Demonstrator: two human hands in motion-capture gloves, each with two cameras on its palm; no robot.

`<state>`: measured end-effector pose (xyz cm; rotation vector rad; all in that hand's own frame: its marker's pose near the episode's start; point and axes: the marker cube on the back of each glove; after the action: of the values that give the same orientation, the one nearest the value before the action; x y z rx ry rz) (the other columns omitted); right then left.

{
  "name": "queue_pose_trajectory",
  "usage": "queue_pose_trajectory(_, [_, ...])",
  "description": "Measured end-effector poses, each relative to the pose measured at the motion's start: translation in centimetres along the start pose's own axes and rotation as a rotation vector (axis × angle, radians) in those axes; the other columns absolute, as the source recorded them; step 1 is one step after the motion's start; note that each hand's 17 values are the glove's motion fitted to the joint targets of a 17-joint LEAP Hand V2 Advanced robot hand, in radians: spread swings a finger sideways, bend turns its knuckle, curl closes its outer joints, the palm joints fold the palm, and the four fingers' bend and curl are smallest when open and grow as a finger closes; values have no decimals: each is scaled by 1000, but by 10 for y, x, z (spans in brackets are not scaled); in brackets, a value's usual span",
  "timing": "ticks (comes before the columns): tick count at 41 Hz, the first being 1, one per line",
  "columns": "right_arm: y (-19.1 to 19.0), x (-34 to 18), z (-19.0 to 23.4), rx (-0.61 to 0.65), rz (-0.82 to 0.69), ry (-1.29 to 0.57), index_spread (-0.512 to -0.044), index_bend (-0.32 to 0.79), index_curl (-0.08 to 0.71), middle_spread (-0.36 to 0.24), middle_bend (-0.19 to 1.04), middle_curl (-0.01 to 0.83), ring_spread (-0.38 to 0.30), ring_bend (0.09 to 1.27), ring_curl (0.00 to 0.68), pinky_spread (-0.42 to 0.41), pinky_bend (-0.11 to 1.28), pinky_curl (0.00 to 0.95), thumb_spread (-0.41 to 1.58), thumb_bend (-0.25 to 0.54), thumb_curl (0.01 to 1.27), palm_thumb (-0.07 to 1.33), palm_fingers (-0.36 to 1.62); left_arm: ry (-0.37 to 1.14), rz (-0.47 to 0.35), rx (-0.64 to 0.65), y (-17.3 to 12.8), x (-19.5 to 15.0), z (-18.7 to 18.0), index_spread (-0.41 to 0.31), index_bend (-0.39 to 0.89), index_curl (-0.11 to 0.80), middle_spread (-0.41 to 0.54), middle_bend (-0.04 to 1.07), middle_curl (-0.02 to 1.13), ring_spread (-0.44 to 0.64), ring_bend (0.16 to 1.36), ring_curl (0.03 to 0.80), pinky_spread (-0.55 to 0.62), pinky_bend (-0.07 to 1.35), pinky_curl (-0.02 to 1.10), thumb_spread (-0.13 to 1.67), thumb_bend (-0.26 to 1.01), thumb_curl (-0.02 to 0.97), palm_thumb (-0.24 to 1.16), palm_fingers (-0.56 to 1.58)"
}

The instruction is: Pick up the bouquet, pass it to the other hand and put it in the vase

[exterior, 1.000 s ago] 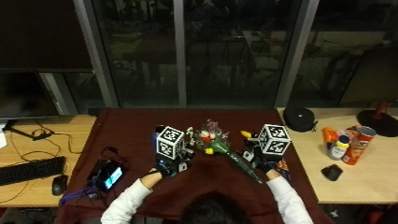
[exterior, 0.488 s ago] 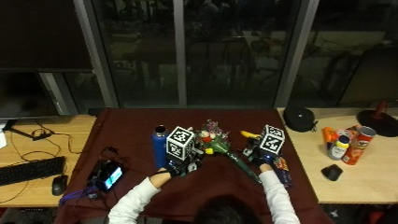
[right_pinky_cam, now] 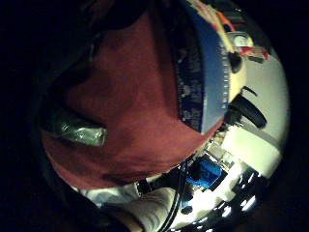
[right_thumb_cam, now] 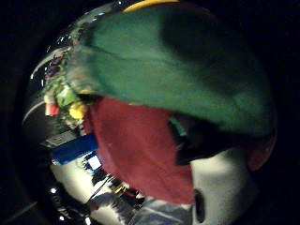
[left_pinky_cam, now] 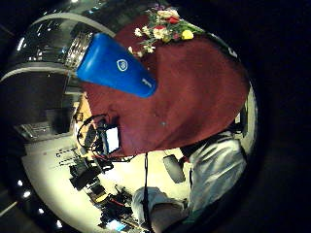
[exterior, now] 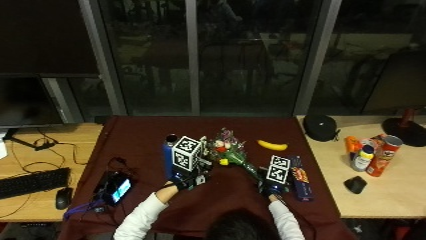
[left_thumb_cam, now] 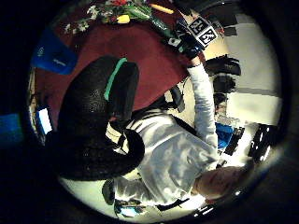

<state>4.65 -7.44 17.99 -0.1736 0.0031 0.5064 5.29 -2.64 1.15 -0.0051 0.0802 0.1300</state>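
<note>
The right hand (exterior: 271,189) is grasping the green-wrapped mixed-flower bouquet (exterior: 231,154) at 5 o'clock on the maroon-clothed surface (exterior: 140,137), the left hand (exterior: 181,181) hovering released beside the blue cylindrical vase (exterior: 168,156).

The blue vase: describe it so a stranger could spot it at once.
On the dark red tablecloth, look beside the left hand, left of the flower bouquet. The tall blue cylindrical vase stands upright there, the only blue upright container on the cloth.

White long sleeves (exterior: 143,220), black gloves, dark hair
</note>
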Motion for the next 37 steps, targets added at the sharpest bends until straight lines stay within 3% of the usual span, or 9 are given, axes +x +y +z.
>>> queue_pose_trajectory(5, [-4,-4,-5,176,6,53,-221,210,113,-17,412,406,-85,731,342,-57,752,333,1043,58,335,585,756,10,-15,4,0,-6,-3,7,143,274,281,187,269,395,608,252,373,439,323,1226,-16,274,253,126])
queue_pose_trajectory(6, [-3,-5,-8,195,13,65,-216,349,164,-34,387,402,-98,696,334,-93,714,325,1041,96,348,662,892,8,-20,0,1,-7,-3,7,144,273,281,188,269,395,606,251,372,441,323,1226,-16,275,252,129])
queue_pose_trajectory(8, [-2,-2,-16,245,44,89,-218,439,193,-62,375,404,-121,627,317,-146,672,311,1042,124,357,736,1032,4,-29,-7,0,-9,-3,7,143,273,280,187,271,390,609,253,372,440,323,1226,-16,276,252,130])
queue_pose_trajectory(13, [-16,-4,-21,343,-13,-5,-228,434,271,-143,406,436,-183,580,347,-254,655,335,1072,140,361,814,1211,4,-43,-24,-2,-15,-3,7,144,274,274,185,277,384,608,255,369,440,327,1227,-18,275,247,135])
queue_pose_trajectory(16, [-42,-6,-9,391,-42,-129,-229,294,272,-169,548,486,-205,774,410,-270,623,350,1079,133,357,834,1440,9,-51,-37,-3,-17,-3,2,155,279,270,186,281,379,604,255,362,438,328,1228,-17,275,246,151])
queue_pose_trajectory(19, [-43,-12,-15,413,-74,-291,-225,371,315,-174,658,528,-203,825,437,-272,602,359,1036,91,350,820,1555,18,-56,-45,-5,-19,-3,-5,163,284,268,189,284,374,600,255,357,431,327,1229,-17,276,245,170])
queue_pose_trajectory(23, [-20,-32,-41,312,-143,-614,-217,451,360,-175,717,555,-202,866,469,-276,602,376,998,58,350,829,1542,40,-56,-45,-15,-19,-9,-9,163,290,261,184,285,369,593,254,350,426,326,1229,-16,276,244,185])
queue_pose_trajectory(27, [-39,-36,-66,429,-85,-749,-212,489,396,-177,757,574,-200,902,491,-274,625,396,932,75,393,925,1503,145,-49,6,-29,-17,-27,-11,127,283,258,185,290,365,604,262,346,433,332,1230,-15,276,245,171])
queue_pose_trajectory(37, [-11,-93,-137,514,-256,-1220,-200,478,453,-178,808,598,-192,964,522,-272,682,437,711,20,493,997,1430,727,96,237,-81,8,-75,62,66,249,294,168,286,365,645,279,349,486,350,1140,-22,294,280,98])
